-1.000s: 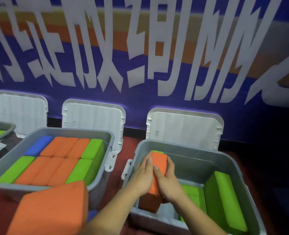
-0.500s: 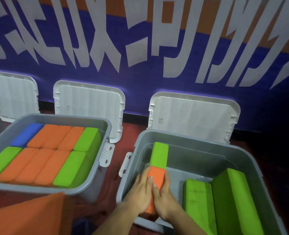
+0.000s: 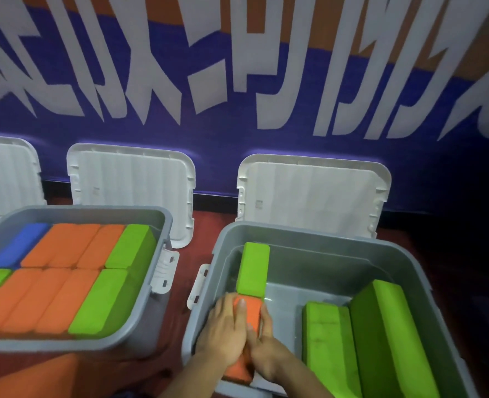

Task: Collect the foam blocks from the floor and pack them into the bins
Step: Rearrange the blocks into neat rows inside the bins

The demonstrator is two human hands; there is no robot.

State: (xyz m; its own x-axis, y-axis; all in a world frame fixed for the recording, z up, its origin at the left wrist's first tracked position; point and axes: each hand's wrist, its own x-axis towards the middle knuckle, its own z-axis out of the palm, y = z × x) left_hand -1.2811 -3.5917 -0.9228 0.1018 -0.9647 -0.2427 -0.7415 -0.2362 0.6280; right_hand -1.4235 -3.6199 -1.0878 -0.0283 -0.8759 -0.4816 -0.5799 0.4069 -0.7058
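An orange foam block (image 3: pixel 250 313) lies low against the left wall of the right grey bin (image 3: pixel 318 235), end to end with a green block (image 3: pixel 253 268) behind it. My left hand (image 3: pixel 223 331) presses on its left side and top. My right hand (image 3: pixel 266 349) grips its right side. Two more green blocks (image 3: pixel 326 340) (image 3: pixel 389 334) rest in the right half of this bin, the outer one leaning on the wall.
The left grey bin (image 3: pixel 74 214) is packed with orange, green and blue blocks. White lids (image 3: pixel 312 193) (image 3: pixel 131 185) lean on the blue banner wall behind the bins. Another orange block (image 3: pixel 36 380) sits at the bottom left on the red floor.
Both hands have pushed the orange block down from upright above the rim to lying inside the right bin. The green block behind it has come into view. The camera tilted down.
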